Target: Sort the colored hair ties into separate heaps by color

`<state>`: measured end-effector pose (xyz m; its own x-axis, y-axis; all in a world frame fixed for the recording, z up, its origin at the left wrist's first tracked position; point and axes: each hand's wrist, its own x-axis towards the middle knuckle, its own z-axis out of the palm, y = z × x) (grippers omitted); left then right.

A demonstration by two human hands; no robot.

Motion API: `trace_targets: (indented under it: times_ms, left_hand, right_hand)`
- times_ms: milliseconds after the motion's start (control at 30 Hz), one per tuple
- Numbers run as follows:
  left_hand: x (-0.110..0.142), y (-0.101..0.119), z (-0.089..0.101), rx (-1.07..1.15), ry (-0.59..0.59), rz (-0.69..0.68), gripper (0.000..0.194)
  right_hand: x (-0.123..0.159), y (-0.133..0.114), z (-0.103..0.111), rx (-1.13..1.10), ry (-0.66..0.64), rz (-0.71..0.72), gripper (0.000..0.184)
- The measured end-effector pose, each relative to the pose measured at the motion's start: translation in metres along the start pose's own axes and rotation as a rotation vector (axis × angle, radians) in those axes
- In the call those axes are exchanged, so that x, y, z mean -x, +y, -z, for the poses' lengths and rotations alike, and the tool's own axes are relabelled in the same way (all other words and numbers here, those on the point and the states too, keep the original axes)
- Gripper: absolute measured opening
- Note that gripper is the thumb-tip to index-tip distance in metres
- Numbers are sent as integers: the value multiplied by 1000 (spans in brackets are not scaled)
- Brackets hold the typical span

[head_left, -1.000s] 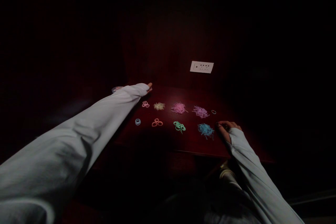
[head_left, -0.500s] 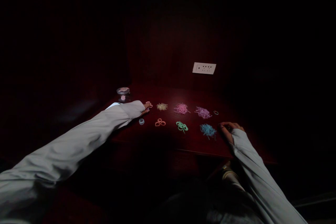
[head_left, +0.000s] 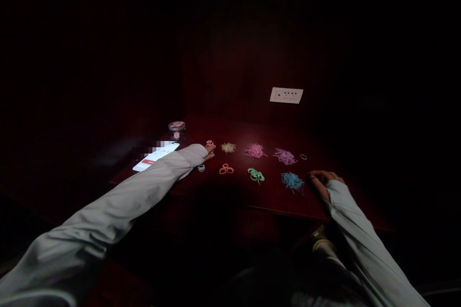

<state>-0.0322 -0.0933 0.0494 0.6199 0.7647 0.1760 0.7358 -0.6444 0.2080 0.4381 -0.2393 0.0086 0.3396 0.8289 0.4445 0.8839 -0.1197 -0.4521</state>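
My left hand [head_left: 209, 151] reaches across the table, mostly covered by its pale sleeve. Its visible fingers are apart at a small group of pink hair ties [head_left: 210, 144]; whether they touch is too small to tell. Close to that wrist lie light blue hair ties [head_left: 201, 168]. On the right, my right hand [head_left: 324, 180] rests at the table with thumb and forefinger pinched together; anything between them is hidden. Just left of it is a heap of blue rubber bands [head_left: 292, 181]. A small multicoloured ring [head_left: 303, 157] lies beyond that hand.
Two rows also hold orange ties [head_left: 226, 169], green ties [head_left: 256, 175], and yellowish [head_left: 228, 147], pink [head_left: 254, 150] and purple bands [head_left: 285, 156]. A lit phone [head_left: 156, 157] and clear jar [head_left: 176, 129] stand left. A socket plate [head_left: 286, 95] is on the wall.
The view has shifted slightly left, so everything sits farther right in the picture and more of the phone shows. Both hands stay nearly where they were on the table.
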Motion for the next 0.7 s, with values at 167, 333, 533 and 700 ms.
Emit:
trace_targets:
  times_ms: [167,333,533,700]
  left_hand:
    - [-4,-4,-3,-137,-38,52,47]
    - [0,-8,-9,-49,38,130,41]
    - [15,-15,-8,117,233,154,28]
    - [20,-17,-4,159,193,-29,32]
  right_hand:
    - [-4,6,-2,15,-21,-7,39]
    - [-5,5,-3,30,-14,0,35]
    - [-2,-7,13,-4,-65,22,35]
    - [3,-18,20,-13,-87,-6,39]
